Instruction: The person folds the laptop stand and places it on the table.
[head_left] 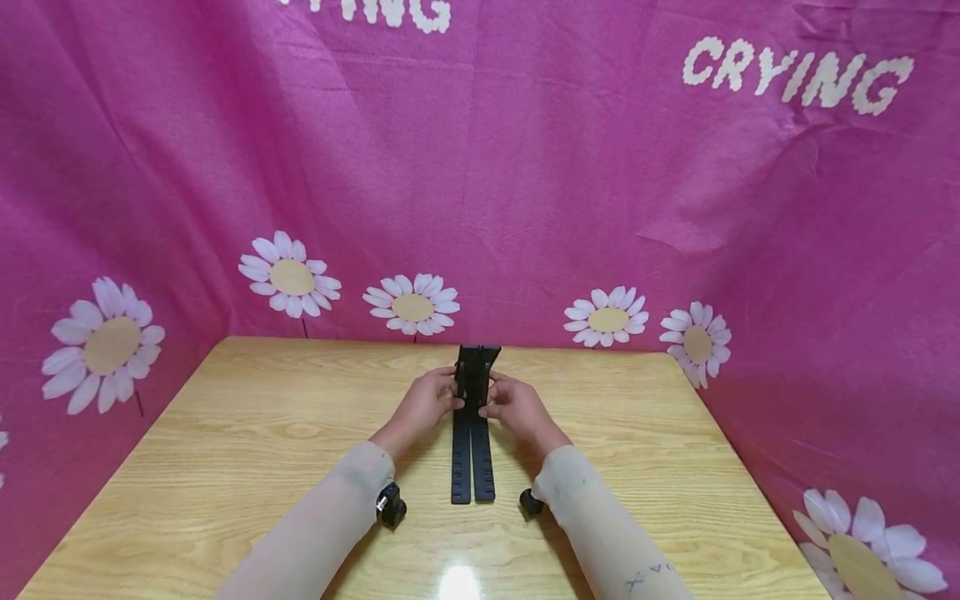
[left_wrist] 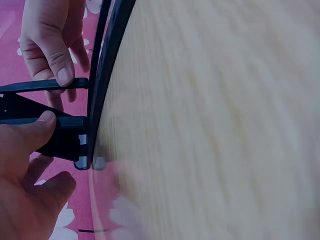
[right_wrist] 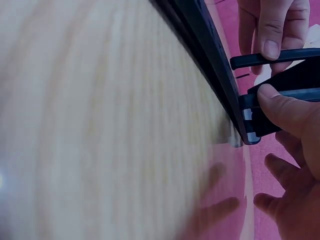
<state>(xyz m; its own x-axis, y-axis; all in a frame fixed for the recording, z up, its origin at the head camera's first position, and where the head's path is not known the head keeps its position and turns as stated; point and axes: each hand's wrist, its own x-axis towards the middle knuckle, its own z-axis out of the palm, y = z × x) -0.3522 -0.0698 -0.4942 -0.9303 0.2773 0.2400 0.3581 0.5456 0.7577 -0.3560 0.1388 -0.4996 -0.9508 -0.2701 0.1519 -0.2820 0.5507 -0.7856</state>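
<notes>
A black folding stand (head_left: 461,462) has two long notched legs flat on the table and an upright part at their far end. My left hand (head_left: 431,400) pinches the left bar of the upright part, its thumb (left_wrist: 40,129) laid on the bar. Opposite it, my right hand (head_left: 519,408) pinches the right bar (right_wrist: 295,95), thumb on the near side. In the left wrist view, a dark panel (left_wrist: 30,110) shows behind the two bars. Some fingertips are hidden behind the bars.
The wooden table (head_left: 300,450) meets a pink curtain (head_left: 510,208) printed with white daisies at its back and sides. Black wrist devices (head_left: 391,506) are strapped over both pale sleeves (head_left: 322,525).
</notes>
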